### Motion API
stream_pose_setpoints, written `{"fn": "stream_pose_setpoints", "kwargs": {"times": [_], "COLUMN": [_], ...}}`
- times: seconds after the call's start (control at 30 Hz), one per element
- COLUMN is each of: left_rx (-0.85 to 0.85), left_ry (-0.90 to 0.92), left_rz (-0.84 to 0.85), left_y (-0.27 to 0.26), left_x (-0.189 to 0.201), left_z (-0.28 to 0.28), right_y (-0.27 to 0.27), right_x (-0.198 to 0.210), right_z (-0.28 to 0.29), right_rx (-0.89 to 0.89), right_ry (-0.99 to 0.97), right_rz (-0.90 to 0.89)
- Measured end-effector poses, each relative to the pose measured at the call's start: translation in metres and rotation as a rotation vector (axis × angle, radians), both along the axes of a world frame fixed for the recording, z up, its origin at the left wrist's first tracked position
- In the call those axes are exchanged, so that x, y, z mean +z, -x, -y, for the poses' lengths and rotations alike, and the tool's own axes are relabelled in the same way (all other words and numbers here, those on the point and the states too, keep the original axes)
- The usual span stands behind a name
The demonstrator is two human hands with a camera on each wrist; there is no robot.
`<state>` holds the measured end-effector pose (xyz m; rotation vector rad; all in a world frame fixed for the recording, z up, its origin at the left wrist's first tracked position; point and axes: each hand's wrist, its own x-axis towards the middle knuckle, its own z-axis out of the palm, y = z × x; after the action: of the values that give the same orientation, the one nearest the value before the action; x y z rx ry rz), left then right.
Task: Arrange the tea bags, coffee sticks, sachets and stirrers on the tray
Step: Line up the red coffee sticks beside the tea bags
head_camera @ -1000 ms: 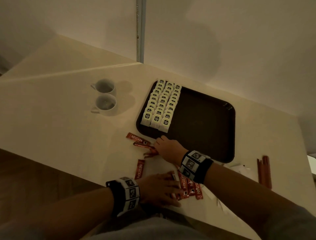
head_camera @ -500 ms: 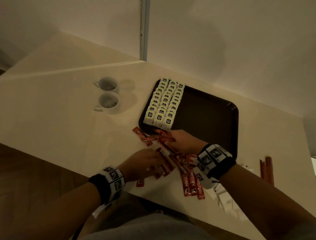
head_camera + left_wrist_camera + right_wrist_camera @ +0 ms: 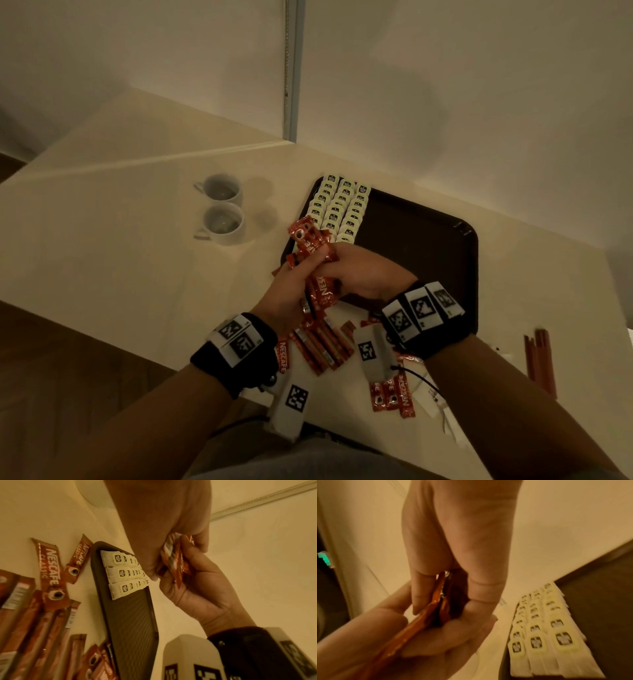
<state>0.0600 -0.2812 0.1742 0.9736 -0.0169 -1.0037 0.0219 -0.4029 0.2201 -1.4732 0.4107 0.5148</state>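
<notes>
Both hands hold one bundle of red coffee sticks in the air over the near-left corner of the dark tray. My left hand grips the bundle from the left and my right hand grips it from the right. The left wrist view shows the bundle between them; the right wrist view shows it edge-on. Three rows of white tea bags fill the tray's left side. More coffee sticks lie loose on the table below my hands, others by my right wrist.
Two white cups stand left of the tray. Reddish-brown stirrers lie at the table's right edge. White sachets lie partly hidden under my right forearm. The tray's right half is bare. Walls rise close behind.
My hands were sweeping coffee sticks together on the table. They have since closed round a bundle and lifted it toward the tray's near-left corner.
</notes>
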Motion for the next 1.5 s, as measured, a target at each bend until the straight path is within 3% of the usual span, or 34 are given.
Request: {"fn": "stream_pose_setpoints", "kwargs": {"times": [0.17,0.3,0.43,0.5,0.57,0.73,0.93,1.03,1.13,1.33,1.5], "left_rx": [0.106,0.153,0.104,-0.032,-0.184,-0.304,-0.442,-0.266,-0.049,0.052,-0.030], "left_ry": [0.041,0.081,0.031,-0.028,-0.087,-0.137,-0.225,-0.284,-0.250,-0.270,-0.300], "left_rz": [-0.110,-0.150,0.005,0.169,0.316,0.360,0.518,0.501,0.435,0.612,0.818], "left_y": [-0.008,-0.024,-0.036,-0.037,-0.036,-0.026,-0.021,-0.026,-0.035,-0.049,-0.064], "left_x": [0.007,0.021,0.036,0.043,0.050,0.057,0.041,0.031,0.037,0.071,0.083], "left_z": [0.008,0.012,0.013,0.016,0.020,0.035,0.036,0.030,0.031,0.059,0.075], "right_y": [-0.005,-0.002,0.003,0.000,-0.004,-0.009,0.003,0.009,0.017,0.016,0.014], "right_x": [0.014,0.021,0.030,0.037,0.044,0.047,0.051,0.053,0.049,0.051,0.051], "right_z": [-0.004,0.001,0.015,0.025,0.035,0.051,0.062,0.076,0.085,0.090,0.102], "right_rx": [-0.072,-0.132,-0.205,-0.335,-0.354,-0.257,-0.531,-0.728,-0.757,-0.709,-0.532], "right_ry": [0.076,0.367,0.591,0.669,0.698,0.679,0.424,0.295,0.267,0.234,0.379], "right_rz": [0.061,0.164,0.371,0.472,0.502,0.507,0.574,0.584,0.583,0.662,0.540]}}
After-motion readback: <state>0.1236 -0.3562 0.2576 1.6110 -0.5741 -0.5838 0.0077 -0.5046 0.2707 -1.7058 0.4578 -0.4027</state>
